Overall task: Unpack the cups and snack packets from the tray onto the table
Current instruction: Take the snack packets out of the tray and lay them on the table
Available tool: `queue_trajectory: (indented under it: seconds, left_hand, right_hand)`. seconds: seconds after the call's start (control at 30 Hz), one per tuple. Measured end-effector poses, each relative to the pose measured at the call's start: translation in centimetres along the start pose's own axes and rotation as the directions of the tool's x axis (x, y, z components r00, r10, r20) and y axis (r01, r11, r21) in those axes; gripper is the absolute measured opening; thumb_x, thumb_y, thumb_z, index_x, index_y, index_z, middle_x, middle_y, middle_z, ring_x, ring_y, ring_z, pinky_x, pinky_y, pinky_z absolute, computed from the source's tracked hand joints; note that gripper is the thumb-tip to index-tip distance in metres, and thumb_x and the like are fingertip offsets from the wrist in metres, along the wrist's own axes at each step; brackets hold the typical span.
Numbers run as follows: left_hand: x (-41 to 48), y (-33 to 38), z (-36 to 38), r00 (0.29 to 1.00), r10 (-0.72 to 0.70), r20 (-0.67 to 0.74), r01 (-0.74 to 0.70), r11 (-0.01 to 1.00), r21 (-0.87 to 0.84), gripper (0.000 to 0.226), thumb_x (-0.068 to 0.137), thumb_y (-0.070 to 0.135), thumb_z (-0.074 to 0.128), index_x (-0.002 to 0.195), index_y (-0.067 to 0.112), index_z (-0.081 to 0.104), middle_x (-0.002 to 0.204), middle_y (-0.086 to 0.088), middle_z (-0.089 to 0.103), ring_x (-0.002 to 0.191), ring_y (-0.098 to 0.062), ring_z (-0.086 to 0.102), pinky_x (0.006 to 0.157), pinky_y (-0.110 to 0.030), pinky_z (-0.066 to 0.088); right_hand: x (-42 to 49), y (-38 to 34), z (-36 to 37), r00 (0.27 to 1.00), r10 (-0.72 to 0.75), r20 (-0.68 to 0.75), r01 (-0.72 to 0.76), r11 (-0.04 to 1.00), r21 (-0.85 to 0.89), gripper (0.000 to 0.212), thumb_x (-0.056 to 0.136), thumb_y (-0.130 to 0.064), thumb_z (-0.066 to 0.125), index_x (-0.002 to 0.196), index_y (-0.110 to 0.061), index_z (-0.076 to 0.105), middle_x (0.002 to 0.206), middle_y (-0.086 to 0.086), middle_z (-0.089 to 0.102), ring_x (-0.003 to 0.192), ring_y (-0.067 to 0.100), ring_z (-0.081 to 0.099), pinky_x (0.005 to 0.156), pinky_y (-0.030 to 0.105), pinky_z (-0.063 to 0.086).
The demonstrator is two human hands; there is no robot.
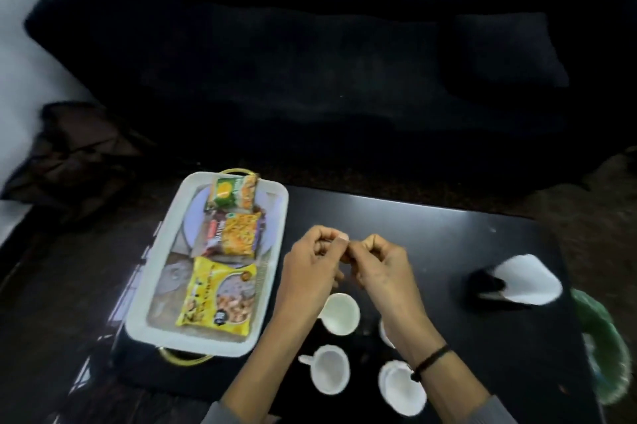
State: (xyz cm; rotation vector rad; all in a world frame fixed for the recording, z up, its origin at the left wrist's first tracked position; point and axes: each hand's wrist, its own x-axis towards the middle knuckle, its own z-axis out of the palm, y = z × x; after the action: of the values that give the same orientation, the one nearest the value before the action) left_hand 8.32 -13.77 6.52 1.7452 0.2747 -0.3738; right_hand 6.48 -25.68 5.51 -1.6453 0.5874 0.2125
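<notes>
Cups out, packets still in tray

Cups [339, 314] stand on the black table [448, 244] at lower centre, apparently already unloaded. Three snack packets [219, 296] lie in the white tray [138, 320] at centre left. Left hand [310, 268] and right hand [382, 265] meet above the table, fingers curled; blur hides whether they pinch anything. One cup is partly hidden by the right wrist.

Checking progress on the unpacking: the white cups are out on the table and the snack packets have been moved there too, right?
Not quite. The head view shows the white cups on the black table, but the three snack packets still lie in the white tray. Both hands, left and right, are together above the table.
</notes>
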Motion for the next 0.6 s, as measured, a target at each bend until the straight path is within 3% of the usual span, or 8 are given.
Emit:
queue_trajectory:
  seconds: [0.13,0.3,0.37,0.43,0.5,0.6]
  left_hand:
    - [1.3,-3.0,-6.7,0.997,-0.037,-0.067,0.035,0.999,-0.031,0.009,0.098,0.029,0.062,0.092,0.025,0.068,0.069,0.001,0.071,0.057,-0.014,0.066,0.055,-0.028,0.052]
    - [3.1,-6.9,-13.0,0.988,-0.109,-0.111,0.106,0.994,-0.029,0.01,0.097,0.033,0.061,0.091,0.029,0.068,0.071,0.001,0.072,0.057,-0.011,0.067,0.055,-0.029,0.052]
    - [3.7,-8.6,-15.0,0.984,-0.131,-0.121,0.131,0.991,-0.008,0.01,0.097,0.033,0.062,0.09,0.029,0.069,0.075,0.003,0.074,0.063,-0.011,0.071,0.06,-0.031,0.054]
    - [4.3,-10.2,-16.6,0.975,-0.152,-0.16,0.166,0.983,0.078,0.007,0.095,0.034,0.063,0.091,0.031,0.068,0.081,0.009,0.074,0.078,-0.01,0.072,0.069,-0.032,0.055]
    - [4.8,-11.9,-18.1,0.958,-0.151,-0.243,0.21,0.948,0.238,0.005,0.093,0.031,0.065,0.097,0.029,0.067,0.096,0.01,0.071,0.097,-0.013,0.067,0.081,-0.037,0.054]
    - [4.8,-14.0,-19.5,0.924,-0.165,-0.346,0.313,0.847,0.43,0.04,0.09,0.033,0.069,0.125,0.019,0.056,0.128,-0.002,0.058,0.123,-0.024,0.052,0.1,-0.046,0.046]
  right_hand:
    - [0.9,0.3,7.3,0.996,0.004,0.084,0.001,0.998,-0.058,0.039,0.079,-0.043,0.066,0.071,-0.006,0.054,0.052,0.002,0.058,0.051,0.012,0.052,0.056,0.033,0.046]
    - [1.9,2.1,14.6,0.991,0.046,0.127,-0.027,0.988,-0.151,0.039,0.084,-0.041,0.065,0.076,-0.004,0.056,0.07,0.018,0.069,0.057,0.016,0.057,0.061,0.036,0.047]
    - [2.4,3.1,16.8,0.988,0.068,0.138,-0.037,0.976,-0.216,0.04,0.087,-0.042,0.066,0.077,-0.004,0.059,0.072,0.016,0.069,0.059,0.018,0.06,0.061,0.032,0.047]
    - [2.8,4.1,18.3,0.989,0.065,0.131,-0.024,0.955,-0.295,0.037,0.088,-0.042,0.069,0.076,-0.008,0.062,0.063,0.002,0.066,0.056,0.012,0.058,0.055,0.018,0.043]
    - [3.0,5.0,19.6,0.99,0.034,0.138,0.022,0.922,-0.387,0.025,0.089,-0.037,0.071,0.075,-0.018,0.063,0.074,-0.009,0.066,0.073,0.006,0.061,0.058,0.013,0.044]
    - [3.1,6.2,20.5,0.987,0.032,0.155,0.052,0.859,-0.509,0.011,0.088,-0.028,0.072,0.089,-0.032,0.061,0.103,-0.009,0.06,0.112,0.018,0.056,0.083,0.03,0.052]
